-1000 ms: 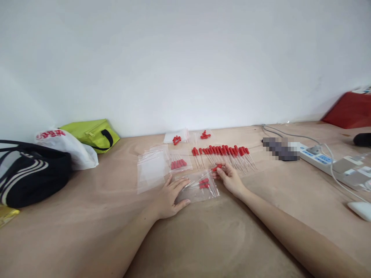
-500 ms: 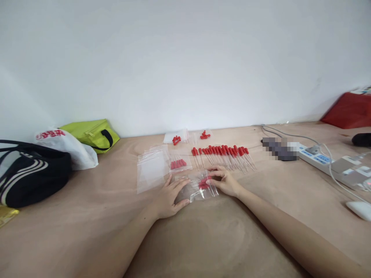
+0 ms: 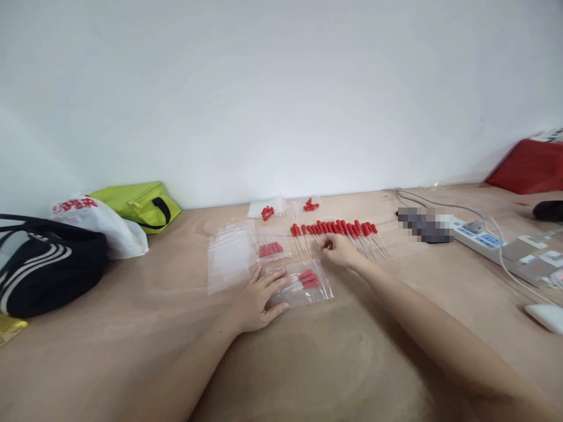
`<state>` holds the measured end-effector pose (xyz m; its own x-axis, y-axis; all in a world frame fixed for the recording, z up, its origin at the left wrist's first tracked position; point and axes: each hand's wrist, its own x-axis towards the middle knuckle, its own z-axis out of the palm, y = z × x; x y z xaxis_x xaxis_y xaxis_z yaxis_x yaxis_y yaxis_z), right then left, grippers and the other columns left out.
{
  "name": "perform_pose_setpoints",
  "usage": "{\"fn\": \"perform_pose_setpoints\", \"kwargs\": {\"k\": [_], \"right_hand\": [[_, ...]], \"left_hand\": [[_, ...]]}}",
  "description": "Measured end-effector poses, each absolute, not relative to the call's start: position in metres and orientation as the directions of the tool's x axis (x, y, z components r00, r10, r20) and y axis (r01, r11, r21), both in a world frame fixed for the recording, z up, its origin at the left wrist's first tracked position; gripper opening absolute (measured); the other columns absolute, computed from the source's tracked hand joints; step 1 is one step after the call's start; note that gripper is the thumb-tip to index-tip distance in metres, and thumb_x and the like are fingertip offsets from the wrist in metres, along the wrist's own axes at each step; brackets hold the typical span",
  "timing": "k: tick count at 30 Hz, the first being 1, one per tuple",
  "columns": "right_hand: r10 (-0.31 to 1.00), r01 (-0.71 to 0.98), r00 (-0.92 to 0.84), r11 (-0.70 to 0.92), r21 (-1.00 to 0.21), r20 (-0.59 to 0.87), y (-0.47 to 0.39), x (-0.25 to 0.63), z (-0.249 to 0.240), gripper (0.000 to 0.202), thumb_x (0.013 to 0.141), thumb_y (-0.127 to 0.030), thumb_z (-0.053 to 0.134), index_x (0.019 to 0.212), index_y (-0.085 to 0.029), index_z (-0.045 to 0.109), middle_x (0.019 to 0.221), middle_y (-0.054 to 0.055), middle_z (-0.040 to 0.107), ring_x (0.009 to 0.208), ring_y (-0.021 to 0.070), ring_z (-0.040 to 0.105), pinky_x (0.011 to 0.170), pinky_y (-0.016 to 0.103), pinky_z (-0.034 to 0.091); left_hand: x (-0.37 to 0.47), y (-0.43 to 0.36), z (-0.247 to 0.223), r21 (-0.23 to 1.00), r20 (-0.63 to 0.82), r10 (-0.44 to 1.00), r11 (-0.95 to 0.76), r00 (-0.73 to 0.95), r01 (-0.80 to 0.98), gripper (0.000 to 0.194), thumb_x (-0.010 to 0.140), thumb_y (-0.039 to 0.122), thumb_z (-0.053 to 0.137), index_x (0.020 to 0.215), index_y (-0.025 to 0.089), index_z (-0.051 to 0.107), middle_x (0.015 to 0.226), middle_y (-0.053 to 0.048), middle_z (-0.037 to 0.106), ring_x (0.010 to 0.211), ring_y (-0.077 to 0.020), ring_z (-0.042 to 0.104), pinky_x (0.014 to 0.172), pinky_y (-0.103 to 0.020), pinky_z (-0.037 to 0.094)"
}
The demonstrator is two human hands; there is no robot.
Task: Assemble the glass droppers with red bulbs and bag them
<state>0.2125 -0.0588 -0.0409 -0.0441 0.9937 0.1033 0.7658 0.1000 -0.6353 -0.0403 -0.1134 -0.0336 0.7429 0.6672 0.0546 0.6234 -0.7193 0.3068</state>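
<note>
A clear zip bag [image 3: 314, 298] lies flat on the tabletop with several red-tipped sticks [image 3: 309, 279] inside. My left hand [image 3: 259, 299] rests on its left end, fingers spread. Over the near side of a row of red-headed sticks [image 3: 341, 227] is my right hand [image 3: 338, 251], its fingers curled together; anything between the fingertips is too small to make out. A filled clear bag [image 3: 271, 249] with several red tips sits behind my left hand. Flat empty bags [image 3: 229, 261] overlap to its left.
At the back lie two small groups of red pieces [image 3: 267, 213] [image 3: 310, 205] on clear bags. A black bag [image 3: 53, 269], white plastic bag [image 3: 105, 225] and green bag [image 3: 141, 205] stand left. A power strip [image 3: 484, 240] with cables and a red bag [image 3: 528, 167] are right.
My right hand has left the clear bag's right end and moved up and slightly right to the row of sticks. My left hand has stayed on the bag, which now lies flatter.
</note>
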Motion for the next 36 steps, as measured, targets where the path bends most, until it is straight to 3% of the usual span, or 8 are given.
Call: {"fn": "perform_pose_setpoints", "kwargs": {"k": [3, 9, 15, 19, 23, 25, 30, 36], "right_hand": [[0.992, 0.811, 0.055, 0.021, -0.584, 0.111, -0.035, 0.198, -0.031, 0.015, 0.070, -0.010, 0.048, 0.081, -0.014, 0.057, 0.086, 0.009, 0.064, 0.082, 0.0178, 0.058, 0.069, 0.025, 0.042], [0.987, 0.854, 0.160, -0.127, -0.505, 0.022, -0.007, 0.160, -0.032, 0.028, 0.071, -0.009, 0.050, 0.099, -0.006, 0.051, 0.094, 0.020, 0.061, 0.090, 0.0249, 0.058, 0.069, 0.029, 0.043], [0.984, 0.858, 0.178, -0.151, -0.492, 0.008, -0.010, 0.153, -0.022, 0.031, 0.075, -0.006, 0.044, 0.106, -0.003, 0.045, 0.098, 0.022, 0.058, 0.092, 0.0258, 0.057, 0.072, 0.030, 0.043], [0.985, 0.840, 0.148, -0.081, -0.536, 0.084, -0.029, 0.186, -0.013, 0.048, 0.074, -0.008, 0.042, 0.121, -0.003, 0.031, 0.091, 0.016, 0.060, 0.084, 0.0223, 0.058, 0.068, 0.028, 0.043], [0.966, 0.515, 0.197, 0.041, -0.856, 0.165, -0.062, 0.227, -0.029, 0.059, 0.075, -0.017, 0.041, 0.129, -0.010, 0.017, 0.069, 0.001, 0.055, 0.054, 0.0142, 0.055, 0.053, 0.026, 0.044], [0.951, 0.320, 0.255, 0.088, -0.943, 0.176, -0.080, 0.238, -0.043, 0.060, 0.077, -0.023, 0.040, 0.129, -0.012, 0.012, 0.064, -0.003, 0.050, 0.048, 0.0126, 0.052, 0.047, 0.025, 0.042], [0.918, 0.114, 0.326, 0.199, -0.973, 0.226, -0.107, 0.235, -0.064, 0.057, 0.076, -0.035, 0.048, 0.122, -0.018, 0.018, 0.064, -0.005, 0.049, 0.046, 0.0101, 0.049, 0.045, 0.024, 0.042], [0.948, -0.089, 0.282, 0.181, -0.980, 0.149, -0.118, 0.219, -0.066, 0.052, 0.072, -0.044, 0.054, 0.110, -0.023, 0.025, 0.068, -0.004, 0.053, 0.049, 0.0096, 0.052, 0.047, 0.024, 0.043]], "left_hand": [[-0.041, -0.113, -0.035, 0.294, 0.056, 0.660, -0.728, 0.749, 0.620, 0.045, 0.085, 0.042, 0.043, 0.127, 0.028, 0.038, 0.137, -0.007, 0.035, 0.125, -0.0240, 0.032, 0.104, -0.054, 0.009], [-0.043, -0.113, -0.039, 0.280, 0.069, 0.652, -0.739, 0.755, 0.613, 0.040, 0.085, 0.042, 0.042, 0.123, 0.032, 0.043, 0.136, -0.006, 0.035, 0.125, -0.0250, 0.032, 0.103, -0.056, 0.012], [-0.043, -0.113, -0.038, 0.271, 0.059, 0.644, -0.746, 0.763, 0.608, 0.037, 0.085, 0.041, 0.042, 0.122, 0.034, 0.045, 0.135, -0.005, 0.036, 0.125, -0.0258, 0.032, 0.102, -0.056, 0.013], [-0.042, -0.112, -0.038, 0.266, 0.058, 0.648, -0.743, 0.760, 0.614, 0.042, 0.086, 0.041, 0.041, 0.127, 0.032, 0.038, 0.136, -0.005, 0.035, 0.127, -0.0243, 0.028, 0.103, -0.055, 0.011], [-0.043, -0.113, -0.038, 0.265, 0.048, 0.661, -0.732, 0.749, 0.628, 0.048, 0.085, 0.043, 0.040, 0.130, 0.026, 0.034, 0.136, -0.006, 0.036, 0.127, -0.0240, 0.028, 0.105, -0.054, 0.010], [-0.043, -0.113, -0.038, 0.271, 0.051, 0.662, -0.730, 0.748, 0.628, 0.049, 0.085, 0.044, 0.040, 0.130, 0.025, 0.033, 0.136, -0.006, 0.036, 0.127, -0.0241, 0.027, 0.105, -0.053, 0.009], [-0.042, -0.112, -0.035, 0.263, 0.024, 0.664, -0.725, 0.747, 0.636, 0.049, 0.085, 0.045, 0.039, 0.130, 0.026, 0.034, 0.137, -0.005, 0.034, 0.127, -0.0235, 0.027, 0.106, -0.052, 0.009], [-0.040, -0.113, -0.034, 0.267, 0.021, 0.675, -0.715, 0.738, 0.646, 0.049, 0.085, 0.045, 0.039, 0.129, 0.025, 0.034, 0.136, -0.006, 0.035, 0.127, -0.0239, 0.028, 0.105, -0.053, 0.009]]}}
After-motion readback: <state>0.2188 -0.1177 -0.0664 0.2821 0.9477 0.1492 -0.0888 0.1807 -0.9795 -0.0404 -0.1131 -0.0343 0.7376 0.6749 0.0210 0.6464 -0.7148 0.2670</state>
